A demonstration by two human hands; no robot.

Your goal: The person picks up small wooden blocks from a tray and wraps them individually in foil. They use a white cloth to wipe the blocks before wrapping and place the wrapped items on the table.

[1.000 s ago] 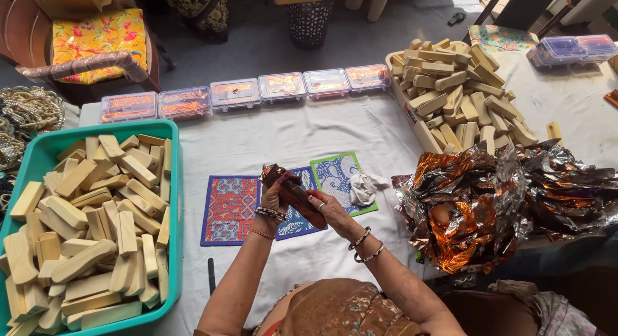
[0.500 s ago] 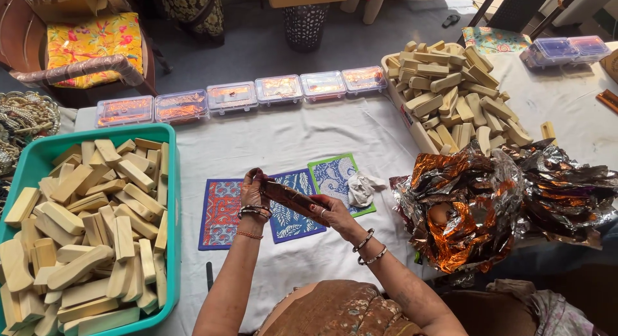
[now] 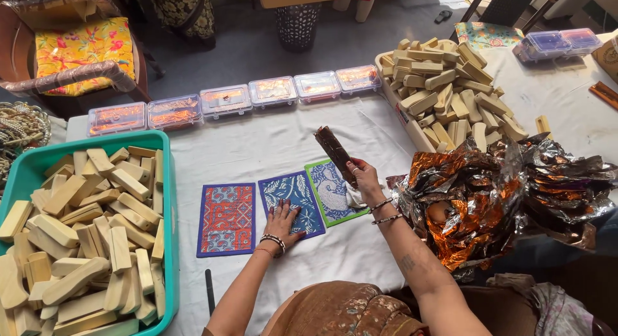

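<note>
My right hand (image 3: 365,176) grips the lower end of a dark brown patterned stick (image 3: 335,152) and holds it tilted above a green-bordered embroidered mat (image 3: 327,193). My left hand (image 3: 282,220) lies flat, fingers spread, on a blue-bordered mat (image 3: 293,194). A third mat, red with a purple border (image 3: 226,219), lies to the left. All three rest on a white cloth (image 3: 277,143). A small white crumpled cloth (image 3: 356,197) sits under my right wrist.
A teal tub (image 3: 166,181) full of several pale wooden pieces stands at left. A second heap of wooden pieces (image 3: 444,91) fills a tray at the back right. Crumpled copper foil (image 3: 496,194) lies at right. Several clear lidded boxes (image 3: 225,101) line the far edge.
Both hands held the dark stick before. My left hand has let go and dropped onto the blue mat, while my right hand keeps the stick and has shifted to the right.
</note>
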